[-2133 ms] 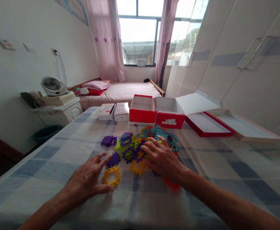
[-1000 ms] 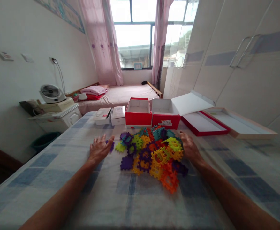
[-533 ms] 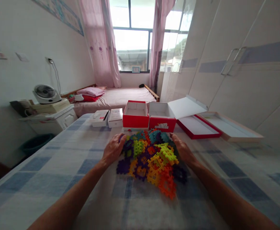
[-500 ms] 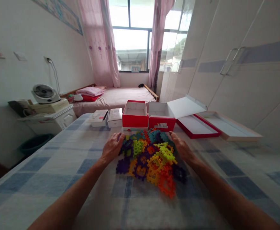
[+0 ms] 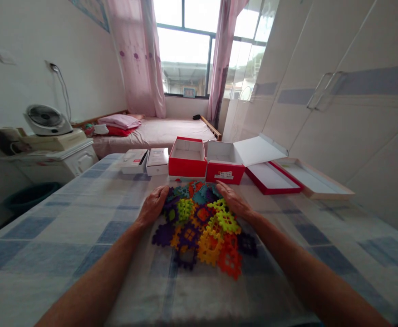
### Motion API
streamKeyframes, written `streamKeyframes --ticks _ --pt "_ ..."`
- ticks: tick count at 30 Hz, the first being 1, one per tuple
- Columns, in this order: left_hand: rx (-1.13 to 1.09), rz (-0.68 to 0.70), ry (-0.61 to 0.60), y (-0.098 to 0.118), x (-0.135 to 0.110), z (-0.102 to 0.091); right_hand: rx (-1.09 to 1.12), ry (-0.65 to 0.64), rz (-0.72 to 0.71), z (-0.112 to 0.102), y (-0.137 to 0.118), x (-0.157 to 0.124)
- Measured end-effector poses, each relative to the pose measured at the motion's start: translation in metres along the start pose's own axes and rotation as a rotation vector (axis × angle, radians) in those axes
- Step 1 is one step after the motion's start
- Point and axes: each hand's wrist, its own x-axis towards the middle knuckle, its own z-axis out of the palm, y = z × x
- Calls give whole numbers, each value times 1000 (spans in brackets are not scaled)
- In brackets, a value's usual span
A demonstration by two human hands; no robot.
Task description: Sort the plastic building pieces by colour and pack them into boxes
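A heap of colourful plastic interlocking tiles (image 5: pixel 189 234) with notched edges lies on the table in front of me. The tiles are purple, yellow, orange, lime green and teal, and several have window-like cutouts. Against the heap's left side rests my left hand (image 5: pixel 154 205), fingers extended forward and holding nothing. My right hand (image 5: pixel 234 201) lies along the right side, its fingers stretched over the far right edge of the heap. Both palms face inward, with the tiles between them. Some fingertips are hidden behind tiles.
Behind the heap stand two small white boxes (image 5: pixel 157 162), an open red box (image 5: pixel 187 167) and another red box (image 5: pixel 224 174) with its white lid (image 5: pixel 260 151) raised. Two shallow trays (image 5: pixel 328 192) sit to the right. A checked cloth (image 5: pixel 113 236) covers the table.
My right hand has moved inward and to the left against the heap. The tiles have shifted slightly, with a purple one now showing at the near edge. The camera view has shifted a little.
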Motion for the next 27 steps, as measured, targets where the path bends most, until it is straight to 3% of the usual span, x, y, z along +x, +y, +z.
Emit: streamKeyframes --ticks 4,7,10,14,18,23,27 --pt "-26 14 44 2 2 1 -118 -173 -134 -36 -8 -41" --pt "-14 26 49 3 2 5 -209 -309 -145 -43 -4 -74" --pt "-20 26 68 5 2 7 -267 -247 -178 -27 4 -84" --pt "-63 49 83 3 2 4 -257 -70 -259 1 4 -66" --pt "-97 17 90 -9 8 2 -337 -15 -286 6 -9 -58" --pt "-121 -4 85 -16 12 3 -620 62 -82 -20 -16 -110" --pt "-81 14 90 -11 11 2 -672 -48 96 -33 -12 -156"
